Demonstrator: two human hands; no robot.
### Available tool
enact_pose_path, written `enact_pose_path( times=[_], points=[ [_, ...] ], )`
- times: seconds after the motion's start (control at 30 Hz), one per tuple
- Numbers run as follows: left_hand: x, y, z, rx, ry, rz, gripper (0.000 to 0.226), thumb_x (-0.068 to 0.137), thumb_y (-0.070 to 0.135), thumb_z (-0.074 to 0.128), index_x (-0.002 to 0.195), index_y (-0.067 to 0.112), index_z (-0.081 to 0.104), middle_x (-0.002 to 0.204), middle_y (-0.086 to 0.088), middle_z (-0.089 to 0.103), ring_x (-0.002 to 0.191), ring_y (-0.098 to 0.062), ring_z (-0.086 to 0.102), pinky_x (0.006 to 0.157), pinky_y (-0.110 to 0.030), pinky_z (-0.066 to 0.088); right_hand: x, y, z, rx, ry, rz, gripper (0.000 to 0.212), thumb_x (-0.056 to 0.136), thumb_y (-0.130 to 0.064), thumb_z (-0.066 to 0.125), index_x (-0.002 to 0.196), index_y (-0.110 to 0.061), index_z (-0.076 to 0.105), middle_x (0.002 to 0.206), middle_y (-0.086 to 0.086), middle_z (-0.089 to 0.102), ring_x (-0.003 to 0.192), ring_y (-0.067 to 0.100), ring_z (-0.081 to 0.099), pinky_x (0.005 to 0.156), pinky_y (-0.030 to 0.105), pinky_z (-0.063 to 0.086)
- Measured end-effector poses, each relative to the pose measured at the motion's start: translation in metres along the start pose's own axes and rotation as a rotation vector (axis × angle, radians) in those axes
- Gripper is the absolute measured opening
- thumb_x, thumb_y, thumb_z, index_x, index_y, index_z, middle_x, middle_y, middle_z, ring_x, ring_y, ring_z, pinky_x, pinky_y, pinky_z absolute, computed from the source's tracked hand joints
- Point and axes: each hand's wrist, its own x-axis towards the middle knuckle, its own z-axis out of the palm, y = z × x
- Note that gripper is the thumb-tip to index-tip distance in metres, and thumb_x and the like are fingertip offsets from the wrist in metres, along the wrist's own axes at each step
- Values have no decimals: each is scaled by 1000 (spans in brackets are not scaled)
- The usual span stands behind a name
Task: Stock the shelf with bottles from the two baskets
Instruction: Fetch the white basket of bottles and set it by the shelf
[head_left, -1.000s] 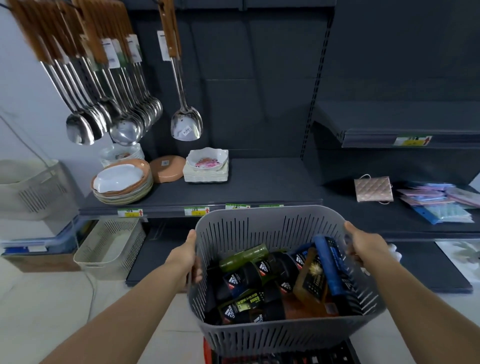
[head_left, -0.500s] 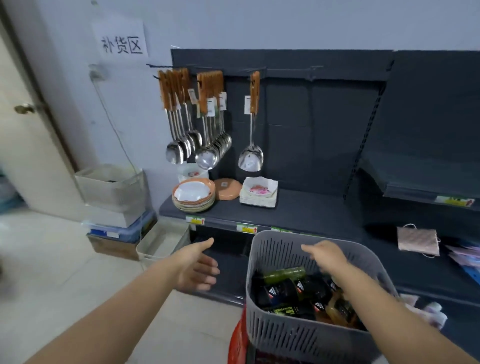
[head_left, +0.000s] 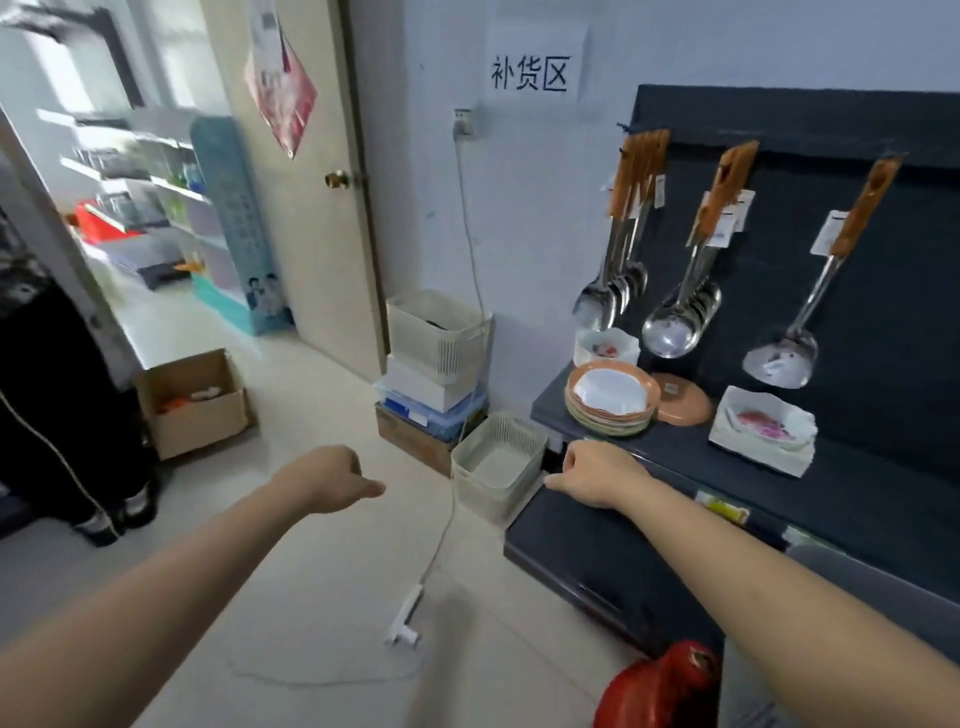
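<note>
The big dark shelf (head_left: 582, 551) is standing on the right, w/ ladles (head_left: 680, 322) hanging on its back and plates (head_left: 608, 400) sitting on its middle board. No bottles are showing anywhere. Next in size, a cream basket (head_left: 498, 462) is sitting on the floor (head_left: 291, 415), just beside the shelf's left end. It is looking empty inside and about square, so there's no long side to line up with. A second cream basket (head_left: 441, 332) is sitting higher, on boxes (head_left: 415, 441); what's in it can't be told. The L hand (head_left: 332, 480) and R hand (head_left: 597, 475) are reaching out, well apart, fingers loosely curled, holding nothing. The floor basket is lying between them and a bit farther off. The R hand is nearer, just beside its rim, so that hand would prob. get there first.
</note>
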Motion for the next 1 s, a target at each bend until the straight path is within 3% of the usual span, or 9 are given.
enact_pose_path(
  times=[0.1,0.23,0.3,0.43,0.53,0.67,0.8,1.0],
  points=[
    [60,-29,-37,201,48,58,46,86,57,58,112,19,62,112,0,64,99,-18,60,84,-30,50,78,-63,10,-59,-81,-30,22,88,-42,57,87,-20,52,106,5,60,110,26,58,66,29,36],
    [148,-61,-92,368,125,130,47,91,55,51,123,21,55,122,1,60,109,-20,58,83,-30,45,179,-139,5,-96,-60,-41,26,84,-47,56,85,-21,51,102,3,61,101,25,60,70,29,39],
    [188,-75,-119,374,153,144,47,92,53,49,126,21,54,122,1,61,111,-20,58,83,-30,44,216,-169,-6,-77,-36,-44,29,87,-47,56,91,-18,57,98,3,61,93,24,60,67,30,42],
    [255,-88,-157,279,147,133,46,91,53,51,123,21,55,118,2,63,108,-19,58,83,-30,45,275,-209,-30,39,-62,-19,37,89,-50,56,79,-15,51,76,0,50,81,22,53,57,27,37],
    [313,-88,-180,212,157,145,46,89,54,54,120,21,57,117,2,63,107,-19,59,85,-31,48,337,-220,-40,235,-69,67,35,86,-43,63,75,-13,48,70,6,54,64,24,55,56,27,44],
    [408,-81,-195,323,190,183,47,89,55,51,122,21,56,117,1,63,107,-20,59,85,-32,48,429,-225,-44,286,-55,133,28,84,-33,64,76,-12,48,65,6,49,52,22,47,51,29,40],
    [535,-65,-208,437,223,220,47,91,56,49,123,22,54,121,0,61,107,-21,59,85,-32,47,551,-227,-43,86,-16,118,33,86,-36,62,105,-10,61,98,8,64,94,26,64,70,30,45],
    [742,-27,-231,593,118,232,42,95,48,45,125,20,52,122,1,60,111,-21,59,85,-31,44,727,-208,-48,-118,-18,154,39,93,-39,51,123,-14,54,126,9,59,113,27,58,86,34,47]
  ],
)
